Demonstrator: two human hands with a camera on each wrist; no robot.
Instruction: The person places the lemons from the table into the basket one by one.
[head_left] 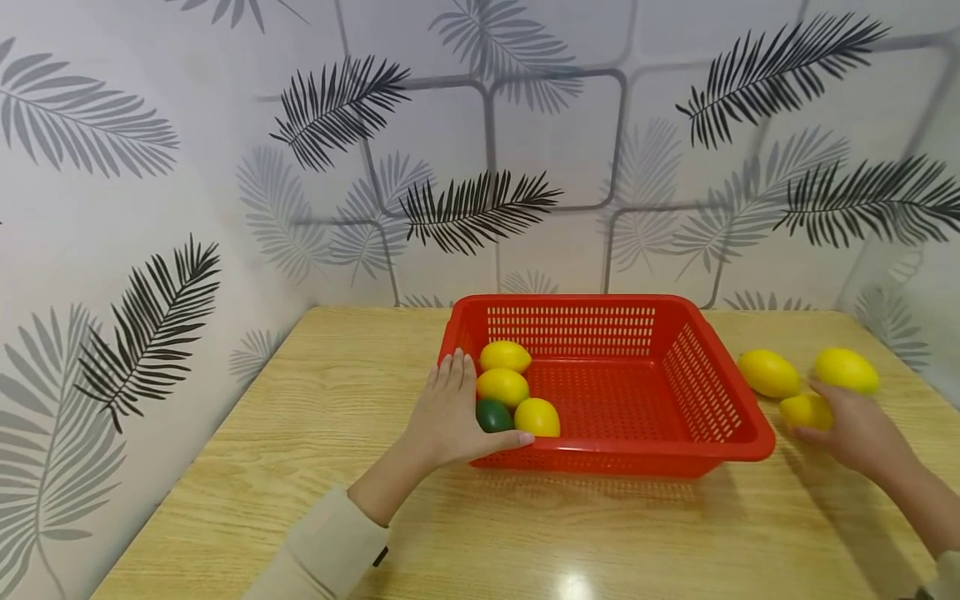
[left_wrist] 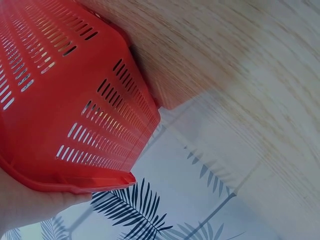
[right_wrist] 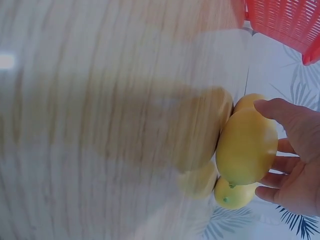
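My left hand [head_left: 447, 417] rests on the near left corner of a red plastic basket [head_left: 573, 446], fingers straight along the left rim and thumb out over the front rim. Inside, close by that hand, lie three lemons, the nearest lemon [head_left: 537, 417] beside a dark green fruit [head_left: 492, 415]. To the right of the basket, my right hand [head_left: 862, 425] grips another lemon [right_wrist: 247, 146] between thumb and fingers, low over the table. Just behind it are two more lemons, a left lemon [head_left: 768, 373] and a right lemon [head_left: 847, 370].
The basket stands on a light wooden table [head_left: 300, 433] with slotted sides and a perforated floor. A wall [head_left: 525, 258] with a leaf pattern rises directly behind the table, and another patterned wall [head_left: 60, 250] runs along the left.
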